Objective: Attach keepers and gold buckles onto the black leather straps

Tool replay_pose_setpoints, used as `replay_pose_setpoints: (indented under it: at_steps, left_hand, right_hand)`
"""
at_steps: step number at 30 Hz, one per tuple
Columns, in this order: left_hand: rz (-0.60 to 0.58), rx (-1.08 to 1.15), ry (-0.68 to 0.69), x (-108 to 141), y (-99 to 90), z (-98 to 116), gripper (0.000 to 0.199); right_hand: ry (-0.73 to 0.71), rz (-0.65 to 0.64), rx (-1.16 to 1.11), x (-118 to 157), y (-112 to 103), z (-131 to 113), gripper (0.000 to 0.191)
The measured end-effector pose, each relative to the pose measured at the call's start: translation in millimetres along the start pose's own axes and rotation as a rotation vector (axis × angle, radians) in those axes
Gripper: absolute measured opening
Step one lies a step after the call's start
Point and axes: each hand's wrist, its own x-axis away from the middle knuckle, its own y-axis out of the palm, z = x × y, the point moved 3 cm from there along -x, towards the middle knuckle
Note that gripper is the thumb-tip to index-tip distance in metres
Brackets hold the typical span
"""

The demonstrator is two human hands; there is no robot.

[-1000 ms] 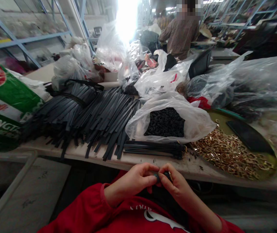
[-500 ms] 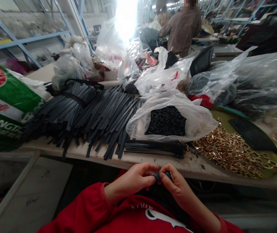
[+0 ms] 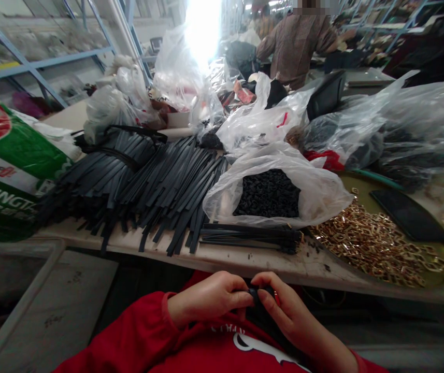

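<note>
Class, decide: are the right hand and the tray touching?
Apart: the head view shows part of the table between the right hand and the tray.

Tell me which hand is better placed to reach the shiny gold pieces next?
Probably the right hand: it's closer to the gold pieces; the left hand is farther off. Both hold a dark strip, though.

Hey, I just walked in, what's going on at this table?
Someone's left hand and right hand hold a dark strap between them, in front of the table. On it, a bundle of straps lies before an open plastic bag of small black pieces. More straps are piled to the left; gold buckles fill part of a tray on the right.
</note>
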Motion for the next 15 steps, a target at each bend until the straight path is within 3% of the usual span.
replay_pose_setpoints:
  at_steps: [9,15]
  left_hand:
    - [0.036,-0.321,0.105,1,11.0,4,0.036]
    - [0.175,-0.584,0.172,-5,8.9,23,0.035]
  right_hand:
    - [-0.007,0.045,-0.034,9,7,2,0.026]
    - [-0.078,0.211,-0.014,5,2,-5,0.027]
